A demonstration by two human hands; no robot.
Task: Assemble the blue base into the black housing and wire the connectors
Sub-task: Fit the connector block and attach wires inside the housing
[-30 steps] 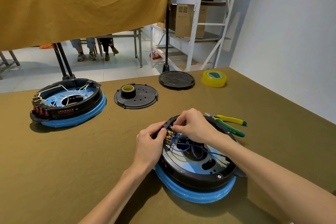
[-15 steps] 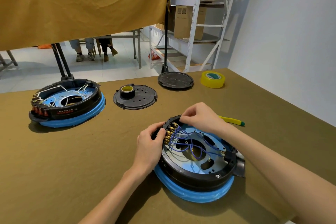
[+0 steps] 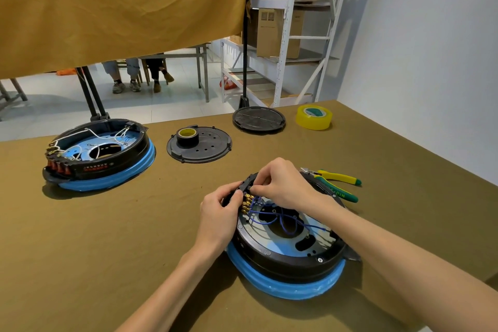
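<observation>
The olive counter (image 3: pixel 80 250) carries the black housing (image 3: pixel 291 259) on its blue base (image 3: pixel 283 287) near the front, a second wired unit (image 3: pixel 99 153) far left, two black lids (image 3: pixel 199 144) (image 3: pixel 258 119), and yellow tape (image 3: pixel 314 117). Green-yellow pliers (image 3: pixel 336 183) lie just behind, lettering unreadable. The left hand (image 3: pixel 219 213) clasps the housing rim; the right hand (image 3: pixel 283 183) pinches a brass connector (image 3: pixel 247 201) among blue wires (image 3: pixel 280 221).
</observation>
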